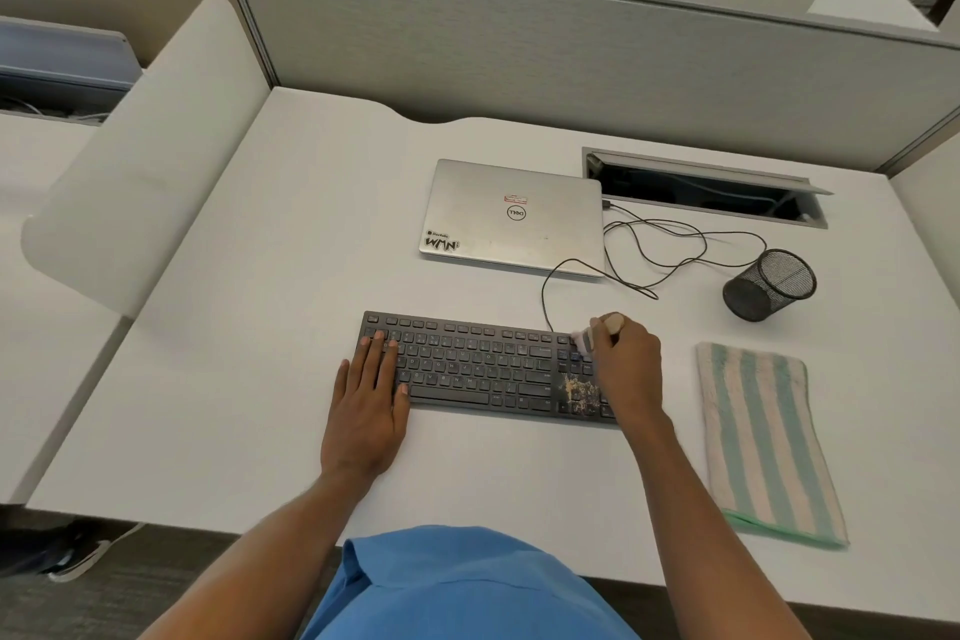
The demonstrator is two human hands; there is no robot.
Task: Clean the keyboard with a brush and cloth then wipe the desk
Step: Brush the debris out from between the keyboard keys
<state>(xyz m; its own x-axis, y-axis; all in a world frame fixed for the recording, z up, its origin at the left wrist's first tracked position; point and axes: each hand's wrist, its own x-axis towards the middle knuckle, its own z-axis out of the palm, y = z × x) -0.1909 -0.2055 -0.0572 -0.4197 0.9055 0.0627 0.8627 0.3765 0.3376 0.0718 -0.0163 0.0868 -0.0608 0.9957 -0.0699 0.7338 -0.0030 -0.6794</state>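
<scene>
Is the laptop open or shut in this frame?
Shut. The laptop lies flat on the desk with its lid down, logo and stickers facing up.

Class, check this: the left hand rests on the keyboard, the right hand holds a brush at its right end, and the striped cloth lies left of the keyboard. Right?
Not quite. The head view shows the striped cloth lying right of the keyboard, beyond the right hand. The left hand and brush are as stated.

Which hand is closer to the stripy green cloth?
Right. The right hand, gripping a small brush at the black keyboard's right end, is beside the striped cloth; the left hand rests on its left end.
</scene>
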